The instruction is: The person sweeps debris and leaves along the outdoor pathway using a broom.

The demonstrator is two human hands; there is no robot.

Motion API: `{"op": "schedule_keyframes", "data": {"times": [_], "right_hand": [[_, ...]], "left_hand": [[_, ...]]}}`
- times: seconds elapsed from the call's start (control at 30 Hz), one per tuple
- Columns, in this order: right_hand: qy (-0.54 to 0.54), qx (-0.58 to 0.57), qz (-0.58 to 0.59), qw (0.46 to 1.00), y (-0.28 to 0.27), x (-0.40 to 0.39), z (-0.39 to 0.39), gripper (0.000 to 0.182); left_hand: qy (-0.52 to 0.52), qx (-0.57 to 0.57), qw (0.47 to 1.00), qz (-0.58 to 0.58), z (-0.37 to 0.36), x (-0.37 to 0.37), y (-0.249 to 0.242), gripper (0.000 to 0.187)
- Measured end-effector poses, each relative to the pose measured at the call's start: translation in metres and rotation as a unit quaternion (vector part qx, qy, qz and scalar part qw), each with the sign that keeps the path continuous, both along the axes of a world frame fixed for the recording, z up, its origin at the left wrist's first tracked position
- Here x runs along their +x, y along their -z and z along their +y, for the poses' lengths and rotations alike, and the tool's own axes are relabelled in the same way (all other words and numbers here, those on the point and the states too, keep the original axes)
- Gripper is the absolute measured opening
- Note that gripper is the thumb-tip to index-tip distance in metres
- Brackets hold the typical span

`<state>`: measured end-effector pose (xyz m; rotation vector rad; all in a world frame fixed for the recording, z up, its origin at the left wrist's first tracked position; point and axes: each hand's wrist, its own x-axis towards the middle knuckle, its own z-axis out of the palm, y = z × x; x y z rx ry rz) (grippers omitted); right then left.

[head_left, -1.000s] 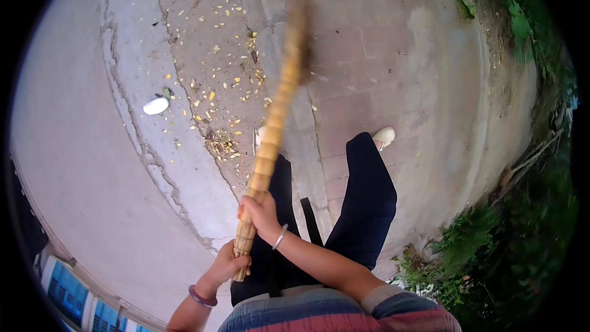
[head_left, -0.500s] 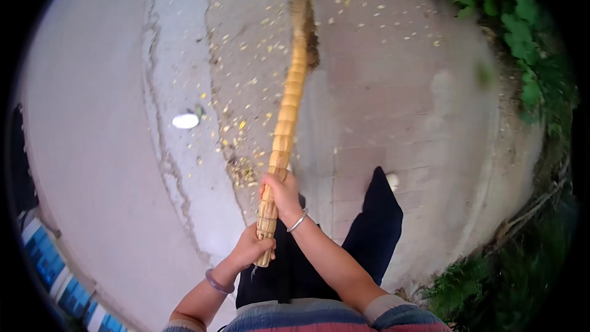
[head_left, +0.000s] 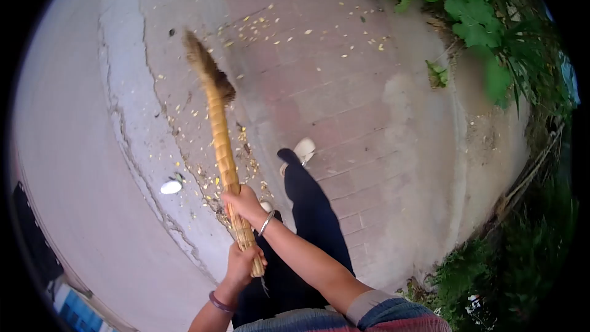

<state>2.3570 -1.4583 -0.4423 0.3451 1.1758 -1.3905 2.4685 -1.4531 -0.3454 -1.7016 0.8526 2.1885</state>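
Both my hands are wrapped round a straw broom [head_left: 222, 141] with a ribbed yellow handle. My left hand [head_left: 243, 263] grips it close to its butt end, a purple bangle on the wrist. Higher up the handle, my right hand [head_left: 244, 203] is closed round it, with a silver bangle on that wrist. The brown bristle head, slightly blurred, points away from me over the pavement at the upper left. Yellow leaves [head_left: 246, 163] lie scattered beside the handle and along the cracked strip.
More fallen leaves [head_left: 264, 23] dot the brick paving farther ahead. A white oval object [head_left: 171, 187] lies on the pale strip at left. Green plants [head_left: 476, 18] line the right edge. My shoe [head_left: 304, 150] is on the bricks. Blue and white panels [head_left: 77, 310] show at lower left.
The broom head has swung left and nearer to me, and the handle now leans left. My view has shifted right, and one leg has stepped forward. Both hands keep their hold.
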Motion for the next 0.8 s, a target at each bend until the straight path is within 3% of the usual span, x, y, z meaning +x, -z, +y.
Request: {"op": "schedule_keyframes", "data": {"times": [0.07,0.17,0.2,0.23,0.27,0.37,0.4,0.5,0.57,0.63,0.73,0.8], "right_hand": [[0.015,-0.017,0.021,1.000,-0.026,-0.046,0.005,0.017],[0.101,0.091,0.105,0.985,-0.040,-0.110,0.041,0.014],[0.137,0.120,0.078,0.980,-0.052,-0.137,0.058,0.013],[0.145,0.173,0.070,0.972,-0.037,-0.157,0.078,0.011],[0.224,0.184,0.040,0.956,-0.039,-0.181,0.089,0.015],[0.315,0.177,-0.004,0.933,0.001,-0.259,0.131,0.017],[0.311,0.189,0.004,0.932,0.012,-0.276,0.123,0.019],[0.266,0.210,0.041,0.940,0.040,-0.287,0.101,0.020],[0.184,0.209,0.018,0.960,0.004,-0.278,0.058,0.018],[0.100,0.133,0.016,0.986,-0.024,-0.269,0.036,0.017],[0.088,0.109,0.026,0.990,-0.060,-0.279,0.010,0.015],[0.110,0.179,0.064,0.976,-0.061,-0.295,0.010,0.015]], "left_hand": [[-0.002,0.016,1.000,0.016,0.008,-0.045,-0.019,0.017],[0.104,0.084,0.989,0.068,0.008,-0.101,-0.023,0.021],[0.131,0.125,0.980,0.087,0.008,-0.125,-0.021,0.020],[0.164,0.150,0.970,0.095,0.007,-0.154,-0.018,0.018],[0.204,0.164,0.960,0.100,0.007,-0.182,-0.010,0.017],[0.254,0.197,0.934,0.155,0.013,-0.271,0.036,0.015],[0.263,0.215,0.928,0.152,0.012,-0.292,0.058,0.015],[0.206,0.191,0.954,0.107,-0.005,-0.298,0.056,0.013],[0.179,0.167,0.969,0.042,-0.022,-0.274,0.034,0.014],[0.139,0.143,0.978,0.052,-0.019,-0.256,-0.001,0.019],[0.102,0.121,0.985,0.065,-0.023,-0.273,-0.041,0.022],[0.123,0.163,0.977,0.065,-0.030,-0.283,-0.029,0.021]]}}
